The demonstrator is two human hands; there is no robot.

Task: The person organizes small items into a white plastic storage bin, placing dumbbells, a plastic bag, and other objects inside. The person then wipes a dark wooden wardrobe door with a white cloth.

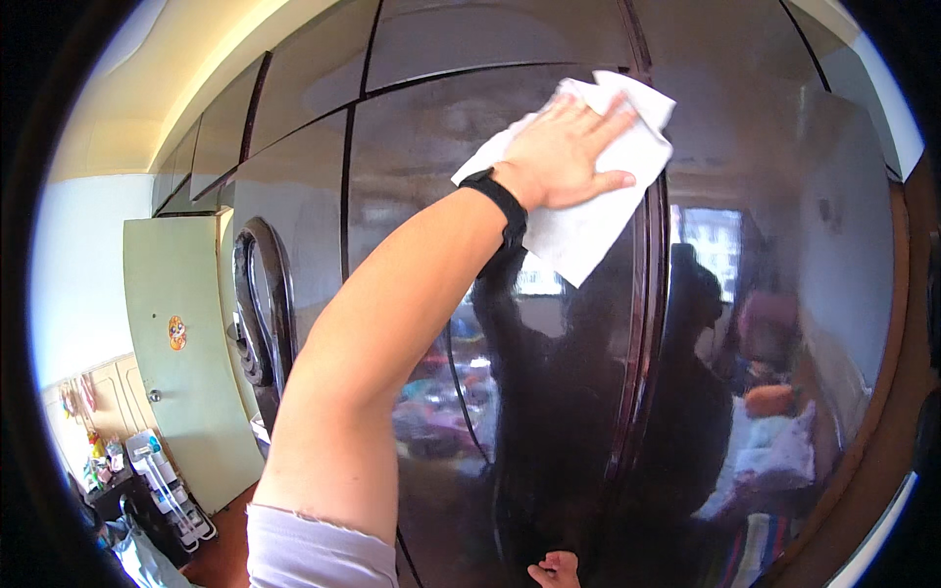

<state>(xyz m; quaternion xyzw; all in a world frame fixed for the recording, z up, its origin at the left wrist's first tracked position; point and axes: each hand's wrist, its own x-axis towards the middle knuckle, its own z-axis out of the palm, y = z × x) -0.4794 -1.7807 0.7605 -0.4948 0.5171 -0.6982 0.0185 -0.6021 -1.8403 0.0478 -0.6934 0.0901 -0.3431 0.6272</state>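
Observation:
My left hand (562, 151) lies flat, fingers spread, on a white wiping cloth (581, 246). It presses the cloth against a glossy dark cabinet door (412, 169), close to the vertical seam strip (647, 294) between two doors. One upper corner of the cloth is folded over near the fingertips. A black band (496, 202) circles the left wrist. Low at the bottom edge, my right hand (556, 569) shows only in part, its fingers curled. Whether it holds anything is hidden.
Upper cabinet doors (500, 33) run along the top. At left are a dark curved ornamental handle (257, 294), a pale green door (176, 294) with a round knob (154, 395), and a folded white-framed cart (165, 485). The shiny panels reflect a window and a person's dark outline.

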